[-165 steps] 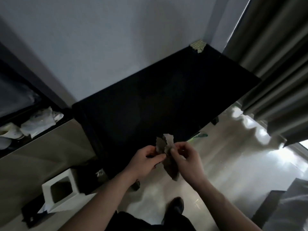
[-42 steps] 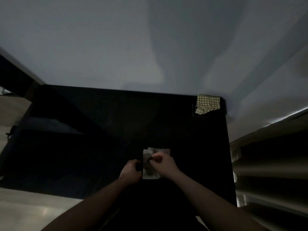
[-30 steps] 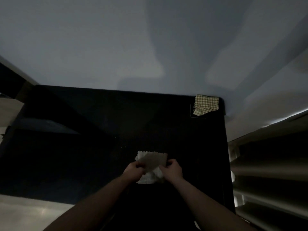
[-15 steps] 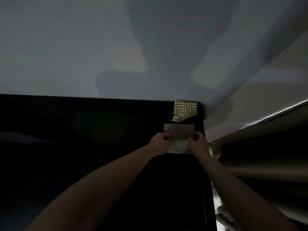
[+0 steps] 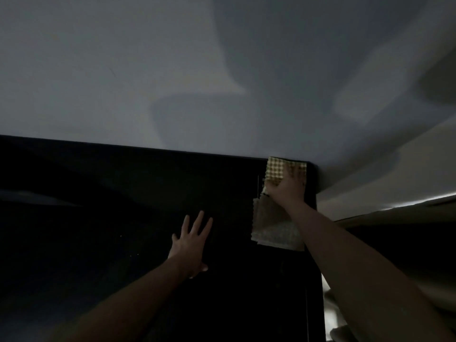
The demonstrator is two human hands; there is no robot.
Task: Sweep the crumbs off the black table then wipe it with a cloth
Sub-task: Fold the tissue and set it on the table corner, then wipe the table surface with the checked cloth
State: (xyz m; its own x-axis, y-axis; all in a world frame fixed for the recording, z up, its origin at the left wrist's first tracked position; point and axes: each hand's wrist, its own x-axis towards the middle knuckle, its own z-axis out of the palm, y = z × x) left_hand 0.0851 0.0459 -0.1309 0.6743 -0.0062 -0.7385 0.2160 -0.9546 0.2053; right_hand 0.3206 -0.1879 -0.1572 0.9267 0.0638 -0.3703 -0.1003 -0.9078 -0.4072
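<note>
Checked cloth (image 5: 276,172) under right hand (image 5: 286,187) fingers, table (image 5: 123,193) corner

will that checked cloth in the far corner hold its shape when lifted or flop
Probably flop: the checked cloth looks thin and lies folded flat under the right hand. It likely weighs little. On the smooth black table it should slide easily when pushed.

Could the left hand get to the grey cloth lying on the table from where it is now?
Probably yes. The left hand is open and empty, flat over the black table, and nothing lies between it and the grey cloth.
</note>
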